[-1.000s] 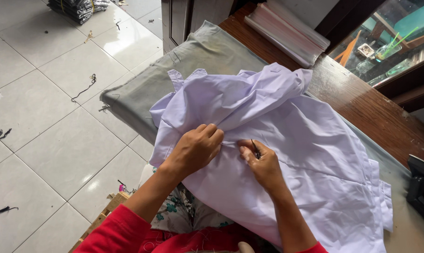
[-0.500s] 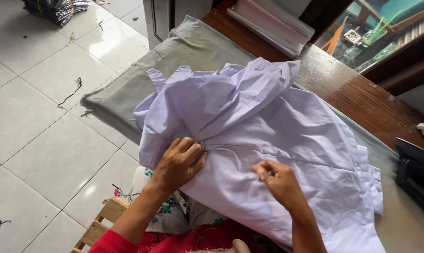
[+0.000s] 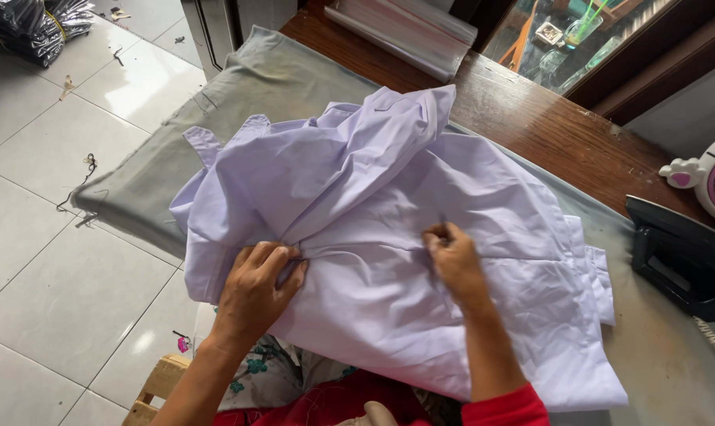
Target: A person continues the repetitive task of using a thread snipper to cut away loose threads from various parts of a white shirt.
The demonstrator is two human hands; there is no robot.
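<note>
A crumpled pale lilac shirt (image 3: 373,205) lies spread on a grey-green padded cloth (image 3: 247,95) over a wooden table. My left hand (image 3: 256,285) presses down on the shirt's near left part, fingers bunching the fabric at a fold. My right hand (image 3: 454,260) pinches the fabric a little to the right, thumb and fingers closed on a crease. Both forearms come up from the bottom edge; a red sleeve shows at my right elbow.
A dark clothes iron (image 3: 677,256) rests at the right edge of the table. A stack of clear plastic sheets (image 3: 405,31) lies at the back. A small white-and-pink fan (image 3: 709,177) stands far right. Tiled floor (image 3: 50,221) with thread scraps lies to the left; a wooden crate corner (image 3: 159,386) sits below.
My right hand has moved to the right, away from my left hand, drawing the fabric out between them. The view has shifted, showing the iron and fan.
</note>
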